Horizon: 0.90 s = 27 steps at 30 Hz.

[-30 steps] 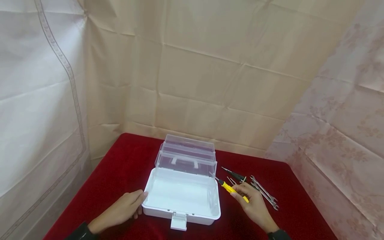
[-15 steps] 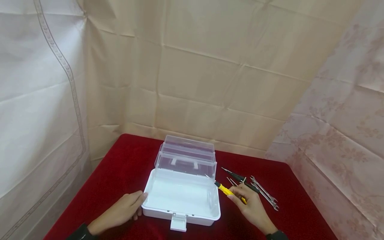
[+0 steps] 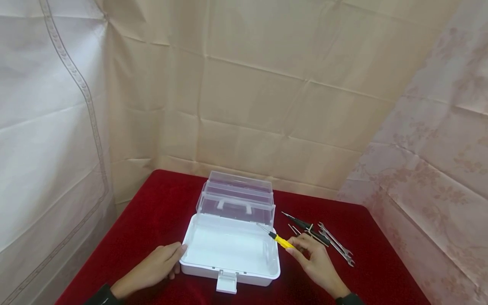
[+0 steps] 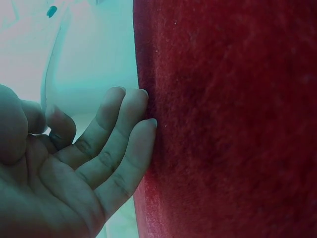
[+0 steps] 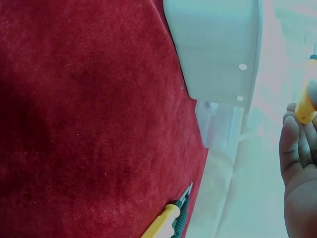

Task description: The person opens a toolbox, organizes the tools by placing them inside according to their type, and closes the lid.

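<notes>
A white toolbox (image 3: 230, 243) stands on the red cloth, its clear lid (image 3: 236, 205) tipped back behind it. My left hand (image 3: 158, 264) is at the box's left side, thumb over the rim. In the left wrist view the rim (image 4: 47, 82) runs between thumb and index finger, and the other fingers lie along the outer wall. My right hand (image 3: 314, 260) grips a screwdriver (image 3: 283, 242) by its yellow handle. The metal shaft points left over the box's right part, above its floor. In the right wrist view the handle (image 5: 304, 106) is partly cut off by the frame edge.
Right of the box lie a black-handled screwdriver (image 3: 299, 222) and two metal wrenches (image 3: 337, 245). Another yellow-handled tool (image 5: 163, 223) shows in the right wrist view. The box's white latch (image 3: 227, 283) hangs down at the front. Draped cloth walls (image 3: 248, 106) enclose the table.
My right hand has moved a little left, carrying the screwdriver from the box's right rim to over its inside. My left hand and the box have stayed in place.
</notes>
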Each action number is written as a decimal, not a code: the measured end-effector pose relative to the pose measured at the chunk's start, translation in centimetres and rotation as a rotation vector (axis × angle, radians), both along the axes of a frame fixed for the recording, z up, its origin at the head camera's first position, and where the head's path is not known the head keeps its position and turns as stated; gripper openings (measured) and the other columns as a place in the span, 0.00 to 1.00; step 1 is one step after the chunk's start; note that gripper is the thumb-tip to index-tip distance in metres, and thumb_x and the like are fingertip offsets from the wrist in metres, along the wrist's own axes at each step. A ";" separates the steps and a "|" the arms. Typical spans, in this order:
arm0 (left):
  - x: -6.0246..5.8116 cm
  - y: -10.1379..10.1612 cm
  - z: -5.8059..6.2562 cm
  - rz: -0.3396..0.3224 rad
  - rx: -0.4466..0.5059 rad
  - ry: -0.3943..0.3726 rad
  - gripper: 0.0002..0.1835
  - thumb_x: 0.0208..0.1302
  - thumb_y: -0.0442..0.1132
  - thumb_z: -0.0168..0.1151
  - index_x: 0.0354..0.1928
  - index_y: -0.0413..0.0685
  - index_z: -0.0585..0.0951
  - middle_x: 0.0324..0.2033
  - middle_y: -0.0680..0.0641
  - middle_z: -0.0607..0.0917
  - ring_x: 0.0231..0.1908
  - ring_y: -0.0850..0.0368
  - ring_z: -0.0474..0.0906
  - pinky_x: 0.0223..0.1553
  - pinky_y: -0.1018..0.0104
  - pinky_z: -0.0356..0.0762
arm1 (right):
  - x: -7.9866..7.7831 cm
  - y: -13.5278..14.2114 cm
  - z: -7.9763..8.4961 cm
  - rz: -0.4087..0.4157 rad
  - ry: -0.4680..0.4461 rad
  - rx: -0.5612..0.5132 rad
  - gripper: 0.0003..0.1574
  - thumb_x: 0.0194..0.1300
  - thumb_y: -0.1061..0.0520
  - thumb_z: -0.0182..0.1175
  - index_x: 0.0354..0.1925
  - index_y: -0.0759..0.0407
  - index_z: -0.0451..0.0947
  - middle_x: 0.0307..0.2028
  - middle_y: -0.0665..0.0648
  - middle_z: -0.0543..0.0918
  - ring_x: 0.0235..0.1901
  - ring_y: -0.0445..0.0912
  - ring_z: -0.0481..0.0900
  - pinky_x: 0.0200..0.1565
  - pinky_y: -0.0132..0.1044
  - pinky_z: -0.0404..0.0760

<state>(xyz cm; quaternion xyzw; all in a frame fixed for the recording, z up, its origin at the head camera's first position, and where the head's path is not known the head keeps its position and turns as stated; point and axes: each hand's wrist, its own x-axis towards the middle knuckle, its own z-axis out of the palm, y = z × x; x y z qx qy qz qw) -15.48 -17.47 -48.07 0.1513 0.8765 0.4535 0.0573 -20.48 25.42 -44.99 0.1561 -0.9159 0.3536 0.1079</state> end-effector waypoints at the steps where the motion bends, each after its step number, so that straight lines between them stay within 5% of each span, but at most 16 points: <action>1: 0.0 0.0 0.0 0.001 -0.001 -0.002 0.20 0.78 0.56 0.41 0.35 0.50 0.74 0.21 0.52 0.78 0.19 0.59 0.75 0.25 0.66 0.74 | 0.0 0.0 0.0 0.001 -0.002 0.002 0.16 0.58 0.58 0.70 0.39 0.35 0.83 0.33 0.40 0.78 0.33 0.44 0.74 0.33 0.33 0.77; 18: 0.0 0.1 -0.1 0.007 -0.007 0.002 0.20 0.77 0.55 0.42 0.35 0.50 0.74 0.20 0.52 0.77 0.19 0.58 0.75 0.24 0.66 0.74 | 0.4 -0.6 -0.1 0.040 -0.001 -0.002 0.08 0.59 0.42 0.67 0.39 0.32 0.82 0.34 0.38 0.78 0.31 0.44 0.75 0.33 0.36 0.78; 27: 0.0 0.1 -0.2 0.011 -0.010 0.016 0.20 0.78 0.55 0.42 0.34 0.50 0.74 0.20 0.52 0.77 0.19 0.58 0.75 0.24 0.66 0.74 | 0.6 -1.0 0.0 0.095 0.002 0.014 0.08 0.59 0.45 0.68 0.38 0.30 0.82 0.33 0.36 0.78 0.33 0.42 0.74 0.33 0.34 0.76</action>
